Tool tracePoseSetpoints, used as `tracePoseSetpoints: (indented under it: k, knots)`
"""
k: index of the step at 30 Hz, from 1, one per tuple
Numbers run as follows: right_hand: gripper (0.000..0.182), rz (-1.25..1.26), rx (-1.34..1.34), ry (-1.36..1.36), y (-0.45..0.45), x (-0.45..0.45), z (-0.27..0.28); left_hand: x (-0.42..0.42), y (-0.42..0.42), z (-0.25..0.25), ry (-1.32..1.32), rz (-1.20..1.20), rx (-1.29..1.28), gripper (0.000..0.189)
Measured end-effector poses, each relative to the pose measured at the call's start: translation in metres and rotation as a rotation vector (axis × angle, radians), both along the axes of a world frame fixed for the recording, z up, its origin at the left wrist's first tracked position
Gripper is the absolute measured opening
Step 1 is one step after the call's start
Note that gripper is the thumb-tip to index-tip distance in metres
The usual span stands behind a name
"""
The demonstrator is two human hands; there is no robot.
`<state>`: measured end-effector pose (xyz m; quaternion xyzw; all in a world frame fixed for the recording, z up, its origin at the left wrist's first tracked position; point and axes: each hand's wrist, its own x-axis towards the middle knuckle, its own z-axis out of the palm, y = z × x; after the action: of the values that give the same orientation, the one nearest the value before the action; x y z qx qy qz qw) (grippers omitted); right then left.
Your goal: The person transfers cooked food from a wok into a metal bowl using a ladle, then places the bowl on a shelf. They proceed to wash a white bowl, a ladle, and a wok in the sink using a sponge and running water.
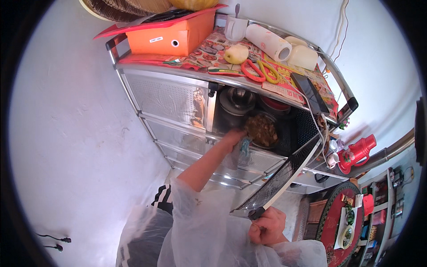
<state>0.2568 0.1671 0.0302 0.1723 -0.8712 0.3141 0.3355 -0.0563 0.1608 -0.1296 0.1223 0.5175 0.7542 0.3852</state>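
Observation:
My left hand [233,138] reaches into an aluminium cabinet [165,96], its fingers blurred at the near-left rim of a plate of brown cooked food [262,130]. A thin greyish cloth or bag with teal parts [244,148] hangs from that hand; whether the fingers also grip the plate is hard to see. My right hand [268,227] is closed on the lower corner of the open mesh cabinet door [283,182]. Behind the food, a steel bowl [241,97] sits in a pale dish, beside a red dish [275,104]. Translucent plastic covers my clothes.
The cabinet top holds an orange box [158,40], a white mug [236,28], a paper roll [268,41], a peeled fruit [236,54], scissors [255,70] and a phone [310,93] with a cable hanging by the door. Rightward are a red thermos [357,154] and a round table [340,233].

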Motion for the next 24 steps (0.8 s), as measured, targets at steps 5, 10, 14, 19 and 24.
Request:
tracePoseSetpoints:
  k: [5,10,14,19,24]
  knots:
    - [0.015,-0.077,-0.001,-0.026,-0.003,0.005,0.002,-0.072,0.019,-0.070,0.871,0.265,-0.427,0.031]
    - [0.013,-0.069,-0.014,-0.032,-0.006,0.003,-0.002,-0.163,0.018,-0.146,0.581,0.224,0.027,0.032]
    - [0.014,-0.145,0.025,-0.098,-0.004,0.012,-0.003,-0.154,0.045,-0.116,0.330,0.095,0.145,0.033]
    - [0.014,-0.080,0.088,-0.106,0.000,0.015,0.003,-0.189,0.048,-0.125,-0.075,0.181,0.064,0.024]
    - [0.014,0.013,0.105,0.038,0.006,0.010,0.004,-0.205,0.049,-0.148,-0.395,0.325,-0.016,0.019]
